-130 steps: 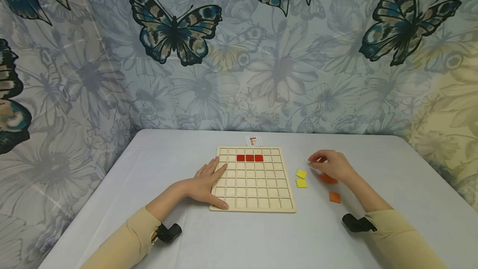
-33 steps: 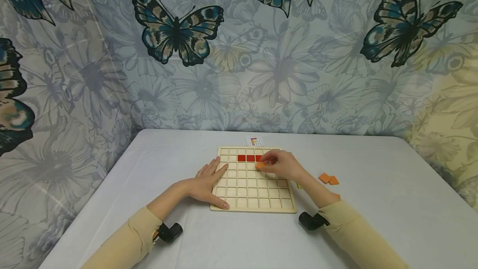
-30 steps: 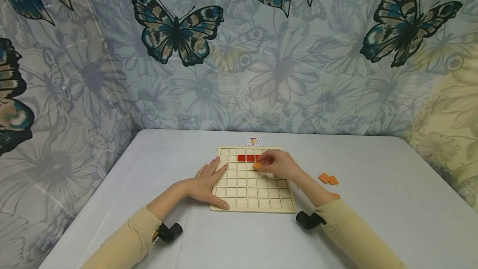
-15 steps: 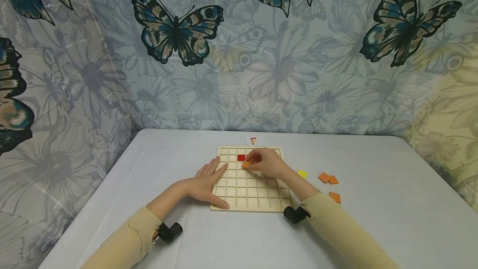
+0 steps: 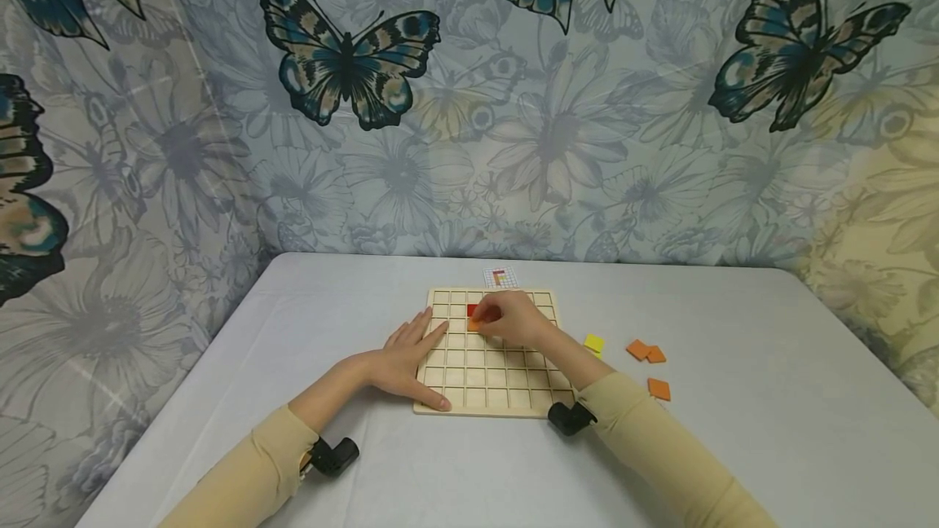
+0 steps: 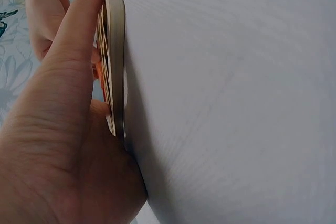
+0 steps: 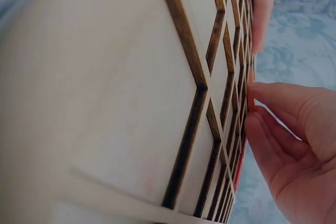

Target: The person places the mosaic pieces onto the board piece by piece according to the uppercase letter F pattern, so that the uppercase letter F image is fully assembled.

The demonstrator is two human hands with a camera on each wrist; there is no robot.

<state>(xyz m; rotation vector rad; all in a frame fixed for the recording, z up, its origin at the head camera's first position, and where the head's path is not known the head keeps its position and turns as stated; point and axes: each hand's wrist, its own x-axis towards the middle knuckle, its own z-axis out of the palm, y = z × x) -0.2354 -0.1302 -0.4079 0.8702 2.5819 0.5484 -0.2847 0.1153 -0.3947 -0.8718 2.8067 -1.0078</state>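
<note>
A pale wooden grid board (image 5: pixel 506 398) lies on the white table. My left hand (image 5: pixel 399 365) rests on its left edge with the fingers spread and the thumb near the front left corner. Between thumb and fingertips my right hand (image 5: pixel 517 320) pinches a square orange tile (image 5: pixel 473 325), at the cell just below the leftmost red tile (image 5: pixel 472 310). In the right wrist view the orange tile (image 7: pixel 251 95) stands at the board's surface, the fingertips around it. The other red tiles in that row are hidden behind the right hand in the head view.
Right of the board lie yellow tiles (image 5: pixel 593 341), partly hidden by the right arm. Farther right are loose orange tiles (image 5: pixel 637 349), with another orange tile (image 5: pixel 659 389) nearer the front. A small printed grid card (image 5: pixel 500 277) lies behind the board.
My right hand has come from beside the loose tiles to the board with an orange tile, then slid left along the row below the red tiles. The left hand stays in place.
</note>
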